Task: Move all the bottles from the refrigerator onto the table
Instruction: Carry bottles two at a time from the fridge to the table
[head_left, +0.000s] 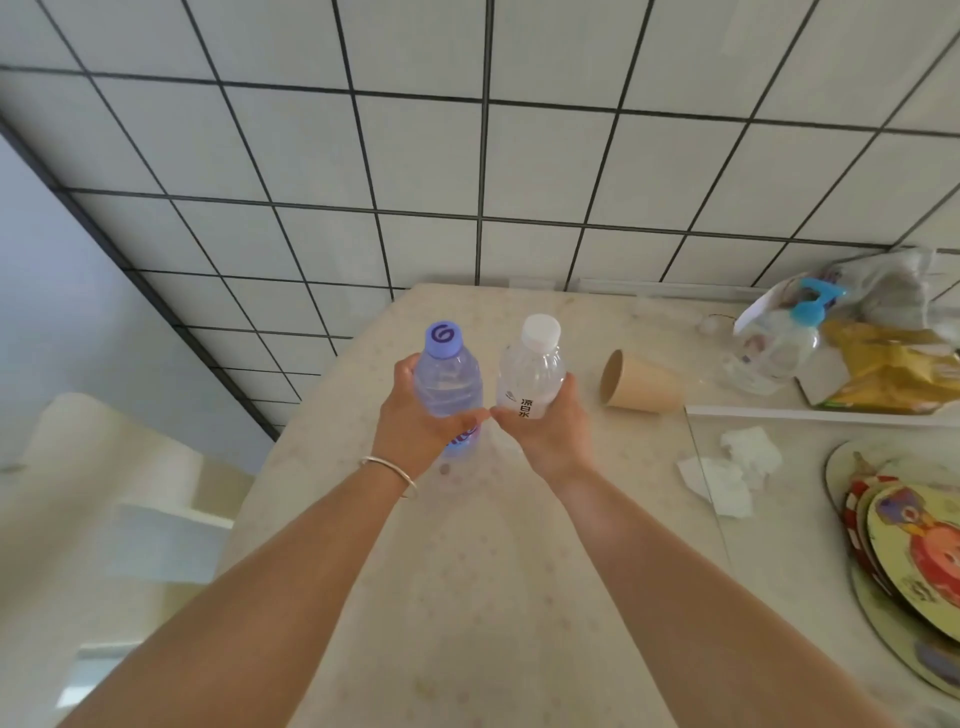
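Note:
My left hand (415, 426) grips a clear bottle with a purple cap (448, 382), held upright over the beige table (467, 597). Right beside it, my right hand (545, 426) grips a clear bottle with a white cap and a white label (531, 371), also upright. The two bottles stand close together, almost touching. Their bases are hidden by my hands, so I cannot tell whether they rest on the table. The refrigerator is not in view.
A paper cup (641, 383) lies on its side just right of the bottles. Farther right are a blue-topped dispenser bottle (774, 343), a yellow bag (883, 369), crumpled tissues (732, 467) and stacked round mats (914, 551). A tiled wall (467, 156) backs the table.

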